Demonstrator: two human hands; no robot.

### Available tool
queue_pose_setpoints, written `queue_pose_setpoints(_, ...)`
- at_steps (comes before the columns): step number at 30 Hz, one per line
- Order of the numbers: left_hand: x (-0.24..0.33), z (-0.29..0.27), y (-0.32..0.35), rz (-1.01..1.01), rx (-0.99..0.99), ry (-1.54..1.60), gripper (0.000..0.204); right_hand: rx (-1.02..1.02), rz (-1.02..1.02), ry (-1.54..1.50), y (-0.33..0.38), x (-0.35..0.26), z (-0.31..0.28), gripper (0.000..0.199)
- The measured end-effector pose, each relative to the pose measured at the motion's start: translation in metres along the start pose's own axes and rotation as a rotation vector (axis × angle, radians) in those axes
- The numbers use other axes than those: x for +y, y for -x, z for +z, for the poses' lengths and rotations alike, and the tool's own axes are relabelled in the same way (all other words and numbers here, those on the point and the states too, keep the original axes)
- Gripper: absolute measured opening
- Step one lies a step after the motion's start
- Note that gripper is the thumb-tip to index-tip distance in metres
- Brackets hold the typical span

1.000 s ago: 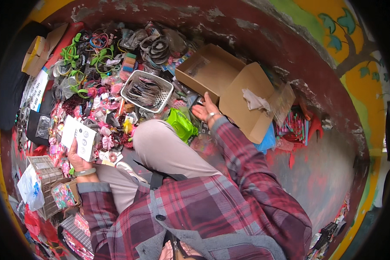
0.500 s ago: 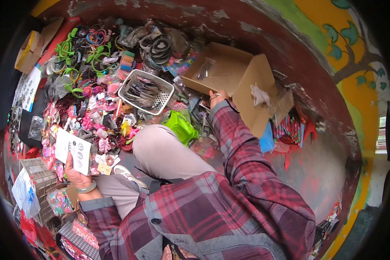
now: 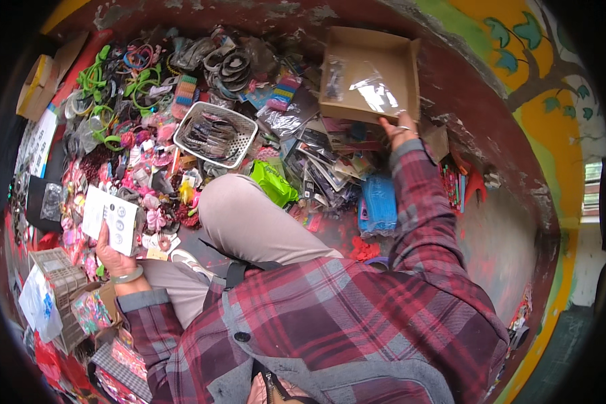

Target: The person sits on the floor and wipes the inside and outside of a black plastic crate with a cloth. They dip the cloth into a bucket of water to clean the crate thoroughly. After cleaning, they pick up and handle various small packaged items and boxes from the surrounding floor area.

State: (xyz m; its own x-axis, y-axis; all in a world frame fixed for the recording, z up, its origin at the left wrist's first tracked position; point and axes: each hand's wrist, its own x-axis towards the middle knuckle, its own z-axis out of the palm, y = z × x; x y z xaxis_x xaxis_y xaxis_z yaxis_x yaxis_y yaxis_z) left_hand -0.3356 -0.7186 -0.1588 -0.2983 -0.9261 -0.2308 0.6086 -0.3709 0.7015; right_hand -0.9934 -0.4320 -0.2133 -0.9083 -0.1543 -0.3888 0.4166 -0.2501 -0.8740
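Note:
In my left hand (image 3: 114, 258), fingers closed on it, is a white card (image 3: 108, 210) printed with small round pictures. My right hand (image 3: 401, 132) grips the near right edge of a shallow brown cardboard box (image 3: 370, 57), tilted with its inside facing me. Clear plastic wrapping (image 3: 377, 93) lies inside the box. Below the box and left of my right forearm sit blue plastic-wrapped packs (image 3: 378, 205) and a heap of flat packaged items (image 3: 320, 158).
A white perforated basket (image 3: 248, 145) of thin dark items stands amid piled hair accessories. Near my knee lies a bright green bag (image 3: 271, 182). Green headbands (image 3: 101, 74) are at the far left, a beige crate (image 3: 59, 273) at the near left. A dark red wall (image 3: 451, 87) curves behind.
My right hand has moved right and slightly farther away, bringing the cardboard box with it. Blue packs and flat packages that it covered now show. My left hand keeps the white card.

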Motion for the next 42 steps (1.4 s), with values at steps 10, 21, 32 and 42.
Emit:
queue_pose_setpoints(10,-0.006,0.006,0.001,0.003,0.026,-0.026,0.036,0.161,-0.009,0.050,-0.008,-0.139,-0.082,0.037)
queue_pose_setpoints(21,-0.009,0.006,-0.001,0.004,0.041,-0.099,0.036,0.418,-0.209,0.056,-0.002,-0.133,-0.154,0.038)
queue_pose_setpoints(32,0.002,-0.019,0.001,-0.053,0.087,-0.163,0.036,0.466,0.105,-0.219,-0.106,-0.035,-0.254,0.042)
queue_pose_setpoints(42,0.000,-0.017,-0.002,-0.032,0.131,-0.226,0.035,0.261,0.357,0.212,-0.105,0.050,-0.185,0.029)
